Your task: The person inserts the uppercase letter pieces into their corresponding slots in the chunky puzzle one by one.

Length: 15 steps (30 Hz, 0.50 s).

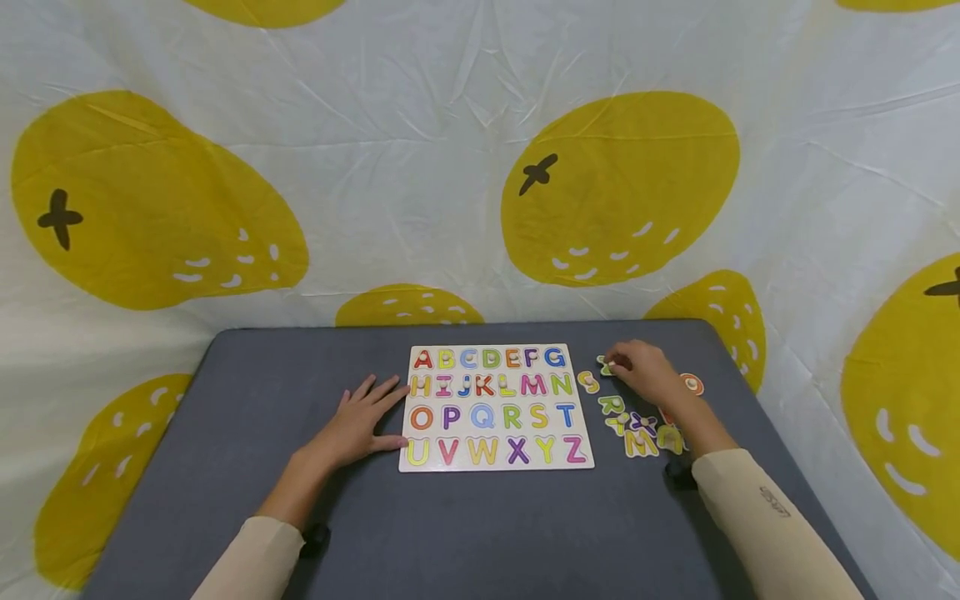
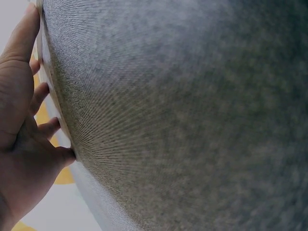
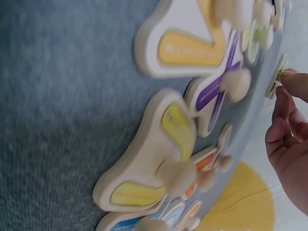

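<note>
A white alphabet puzzle board lies on the table, with knobbed letters in its upper rows. At its left edge, my left hand rests with spread fingers, the fingertips and thumb touching the rim. Off the board's upper right side, my right hand pinches a small green letter piece by its knob; in the right wrist view that letter piece shows edge-on, so its letter cannot be read. Closest to it is a loose S piece, left of the hand.
Right of the board, loose knobbed letters lie in a cluster: a green R, a purple X, an orange-yellow W and a yellow U, among several others. A red-orange round letter sits beyond the right forearm. Behind the grey table hangs a patterned cloth.
</note>
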### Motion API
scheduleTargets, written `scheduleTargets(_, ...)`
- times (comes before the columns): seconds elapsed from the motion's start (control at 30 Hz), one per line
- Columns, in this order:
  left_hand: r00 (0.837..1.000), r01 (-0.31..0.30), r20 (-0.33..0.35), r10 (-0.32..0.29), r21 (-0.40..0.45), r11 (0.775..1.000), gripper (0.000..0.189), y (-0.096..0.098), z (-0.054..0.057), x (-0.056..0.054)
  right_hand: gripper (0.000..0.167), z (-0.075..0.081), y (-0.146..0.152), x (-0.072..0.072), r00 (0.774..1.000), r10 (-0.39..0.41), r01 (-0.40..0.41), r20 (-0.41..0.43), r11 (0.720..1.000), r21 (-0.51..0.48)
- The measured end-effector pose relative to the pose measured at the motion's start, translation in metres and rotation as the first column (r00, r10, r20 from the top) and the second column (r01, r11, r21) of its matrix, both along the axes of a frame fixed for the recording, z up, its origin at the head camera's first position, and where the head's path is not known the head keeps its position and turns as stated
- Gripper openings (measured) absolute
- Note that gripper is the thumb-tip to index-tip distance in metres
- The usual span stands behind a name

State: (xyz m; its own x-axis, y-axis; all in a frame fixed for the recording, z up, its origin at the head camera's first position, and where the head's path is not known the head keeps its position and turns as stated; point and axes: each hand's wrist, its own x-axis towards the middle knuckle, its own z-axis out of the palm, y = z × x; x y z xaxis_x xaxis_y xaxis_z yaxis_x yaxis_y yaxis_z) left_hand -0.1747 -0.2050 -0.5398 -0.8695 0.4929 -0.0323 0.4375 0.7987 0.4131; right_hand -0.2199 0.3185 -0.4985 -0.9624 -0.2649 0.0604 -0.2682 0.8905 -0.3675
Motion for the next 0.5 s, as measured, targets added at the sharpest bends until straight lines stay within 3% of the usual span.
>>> scheduleTargets(0.5,1.0,-0.006,0.011,0.006,0.009,1.0,0.093,0.001,0.003,0.001,0.012,0.0,-0.054,0.007,0.976,0.215,-0.216,-0.031,0.976,-0.028)
